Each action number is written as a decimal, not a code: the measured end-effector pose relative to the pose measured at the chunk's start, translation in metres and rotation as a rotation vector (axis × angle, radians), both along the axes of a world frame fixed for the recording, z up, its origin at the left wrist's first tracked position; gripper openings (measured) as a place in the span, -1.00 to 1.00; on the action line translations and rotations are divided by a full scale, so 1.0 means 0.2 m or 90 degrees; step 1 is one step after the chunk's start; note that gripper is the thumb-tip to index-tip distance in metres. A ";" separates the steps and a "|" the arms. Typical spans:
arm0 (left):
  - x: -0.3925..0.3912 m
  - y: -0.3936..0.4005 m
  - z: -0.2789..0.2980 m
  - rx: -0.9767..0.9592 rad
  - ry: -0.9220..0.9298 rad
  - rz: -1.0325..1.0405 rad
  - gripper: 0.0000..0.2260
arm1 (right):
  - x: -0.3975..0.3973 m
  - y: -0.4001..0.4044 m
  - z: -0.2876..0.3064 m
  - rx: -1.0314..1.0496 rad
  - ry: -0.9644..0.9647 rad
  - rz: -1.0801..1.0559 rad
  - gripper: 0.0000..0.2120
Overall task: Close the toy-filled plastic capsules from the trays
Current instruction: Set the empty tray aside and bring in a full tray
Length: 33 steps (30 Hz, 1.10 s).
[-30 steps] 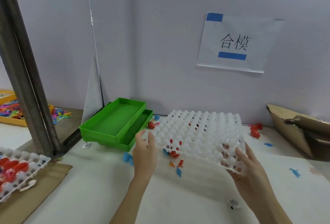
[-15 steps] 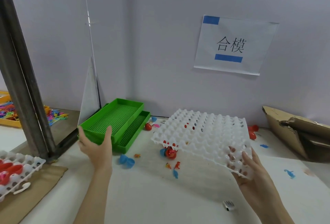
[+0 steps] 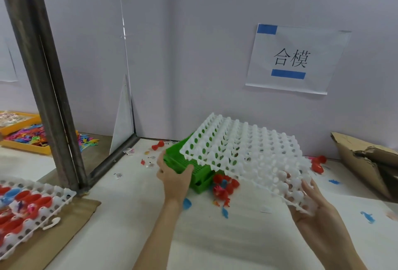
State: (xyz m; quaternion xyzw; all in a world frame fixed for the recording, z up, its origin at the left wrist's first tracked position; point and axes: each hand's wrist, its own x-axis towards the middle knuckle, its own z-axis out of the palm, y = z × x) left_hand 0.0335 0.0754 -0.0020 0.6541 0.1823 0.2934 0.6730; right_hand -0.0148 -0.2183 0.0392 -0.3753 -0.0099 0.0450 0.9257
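My right hand (image 3: pixel 312 207) grips the near right corner of a white perforated capsule tray (image 3: pixel 243 153), which is lifted and tilted above the table. My left hand (image 3: pixel 174 175) grips the corner of the stacked green trays (image 3: pixel 183 162), which now sit partly under the white tray. Red capsules and small toys (image 3: pixel 224 185) lie on the table below the white tray's front edge. A second white tray (image 3: pixel 32 207) at the far left holds red and blue capsule halves.
A slanted metal post (image 3: pixel 45 80) rises at the left. Torn cardboard (image 3: pixel 366 162) lies at the right. An orange bin of colourful toys (image 3: pixel 23 136) sits far left. Loose red capsules (image 3: pixel 316 163), blue toy pieces (image 3: pixel 367 217) and paper slips dot the table. A paper sign (image 3: pixel 295 59) hangs on the wall.
My left hand let go of the white tray, took hold of the green trays and dragged them right under the white tray. My right hand tilted the white tray higher.
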 end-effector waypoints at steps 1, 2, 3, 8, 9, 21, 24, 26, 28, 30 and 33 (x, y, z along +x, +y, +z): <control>-0.01 -0.06 -0.01 -0.011 0.001 -0.021 -0.19 | 0.00 0.02 0.02 -0.008 -0.007 0.010 -0.60; -0.02 -0.12 -0.02 -0.022 0.004 -0.039 -0.18 | 0.00 0.05 0.05 -0.021 -0.020 0.020 -0.59; -0.03 -0.19 -0.02 -0.030 0.012 -0.052 -0.18 | 0.00 0.08 0.07 -0.037 -0.037 0.031 -0.58; -0.10 -0.41 -0.01 -0.027 0.065 -0.103 -0.15 | 0.07 0.44 0.20 -0.105 -0.076 0.099 -0.55; -0.11 -0.42 -0.01 -0.011 0.063 -0.102 -0.21 | 0.09 0.55 0.22 -0.097 -0.068 0.112 -0.53; -0.23 0.08 -0.15 0.299 0.130 -0.006 -0.71 | 0.42 1.37 0.05 -0.321 0.092 0.174 -0.38; -0.27 0.14 -0.13 0.325 0.153 -0.004 -0.71 | 0.42 1.35 -0.06 -0.513 0.069 0.150 -0.29; -0.31 0.17 -0.12 0.353 0.164 -0.008 -0.70 | 0.45 1.34 -0.12 -0.568 0.058 0.104 -0.26; -0.36 0.19 -0.12 0.375 0.166 0.001 -0.71 | 0.42 1.32 -0.11 -0.739 0.017 0.065 -0.32; -0.42 0.23 -0.11 0.400 0.174 0.015 -0.74 | 0.36 1.31 -0.13 -1.018 -0.123 0.069 -0.41; -0.53 0.33 -0.09 0.440 0.198 0.006 -0.77 | 0.12 1.36 -0.14 -1.167 -0.207 -0.014 -0.39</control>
